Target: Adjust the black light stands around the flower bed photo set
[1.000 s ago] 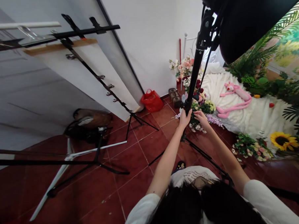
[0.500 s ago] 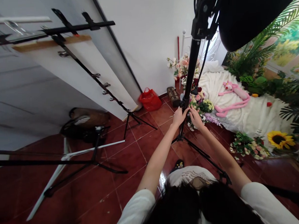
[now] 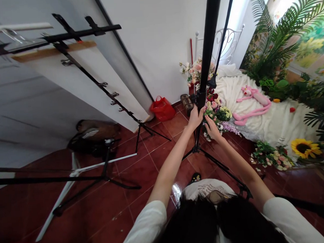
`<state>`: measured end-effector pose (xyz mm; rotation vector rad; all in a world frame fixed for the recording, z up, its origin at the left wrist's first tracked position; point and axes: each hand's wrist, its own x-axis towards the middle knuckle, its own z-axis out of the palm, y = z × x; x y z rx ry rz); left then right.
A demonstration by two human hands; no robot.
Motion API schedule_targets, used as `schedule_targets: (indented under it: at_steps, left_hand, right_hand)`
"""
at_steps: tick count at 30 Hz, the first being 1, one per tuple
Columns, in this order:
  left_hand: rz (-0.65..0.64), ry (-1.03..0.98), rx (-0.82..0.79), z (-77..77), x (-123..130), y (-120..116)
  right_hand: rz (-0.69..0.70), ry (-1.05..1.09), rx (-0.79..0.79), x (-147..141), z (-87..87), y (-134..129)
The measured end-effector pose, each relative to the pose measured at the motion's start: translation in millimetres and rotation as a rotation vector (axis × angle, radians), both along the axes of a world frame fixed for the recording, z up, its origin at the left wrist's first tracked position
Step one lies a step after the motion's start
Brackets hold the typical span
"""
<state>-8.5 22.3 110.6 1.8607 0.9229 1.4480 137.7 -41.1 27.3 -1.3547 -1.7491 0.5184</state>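
A black light stand rises nearly upright before me, its pole running out past the top of the view. My left hand is wrapped around the pole just below a collar. Beside the pole on the right is my right hand, its fingers stretched out and a small gap between it and the pole. Below both hands the stand's legs spread over the floor. A thin black rod hangs alongside the pole, with a dark fitting at its lower end.
At left a second stand holds a white backdrop sheet with clips; white and black stand legs cross the floor. A red bag sits by the wall. To the right lie a pink plush toy, artificial flowers and a sunflower.
The black lamp head at the top of the stand has moved up out of view. My right hand has come slightly away from the pole; my left hand stays on it.
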Motion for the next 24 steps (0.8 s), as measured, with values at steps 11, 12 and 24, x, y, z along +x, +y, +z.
schedule_targets:
  at_steps: [11, 12, 24]
  left_hand:
    - [0.015, -0.023, 0.025, 10.3, 5, 3]
    - [0.015, -0.025, 0.029, 10.5, 5, 4]
    - [0.005, -0.032, 0.014, 5.6, 5, 6]
  right_hand:
    - [-0.005, -0.07, -0.007, 9, 17.4, 17]
    - [-0.011, -0.064, -0.019, 10, 18.2, 20]
    - [-0.071, 0.247, -0.113, 18, -4.7, 60]
